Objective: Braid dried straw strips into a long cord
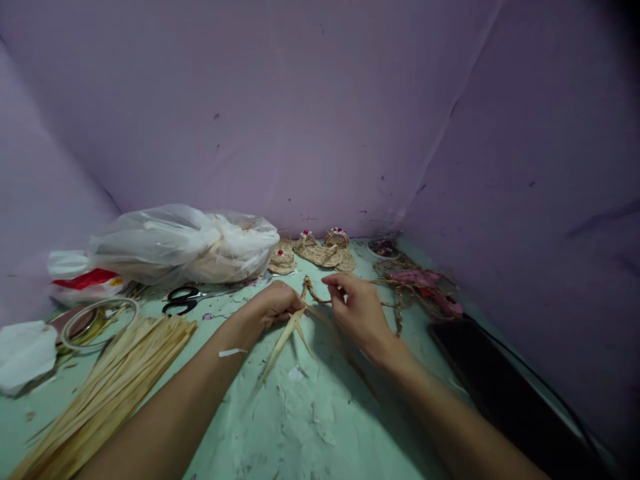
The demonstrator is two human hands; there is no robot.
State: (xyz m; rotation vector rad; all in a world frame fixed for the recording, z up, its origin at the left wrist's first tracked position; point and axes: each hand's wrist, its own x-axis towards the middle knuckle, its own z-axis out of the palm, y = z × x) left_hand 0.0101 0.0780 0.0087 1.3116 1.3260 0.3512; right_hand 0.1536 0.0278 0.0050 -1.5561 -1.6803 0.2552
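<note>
My left hand [273, 305] is closed in a pinch on a thin straw braid [291, 328], whose loose strands trail down towards me over the pale green table [310, 413]. My right hand [356, 308] is just to the right, fingers curled and pinching strands at the braid's upper end near its plaited tip [309, 287]. Both hands are low over the table's middle.
A bundle of straw strips [115, 380] lies at the left. Black scissors [184, 300], a tape roll [97, 319], a clear plastic bag [185, 243] and small woven sandals [320, 252] sit further back. A braided cord with pink material [425, 283] and a dark flat object [495, 380] lie at the right.
</note>
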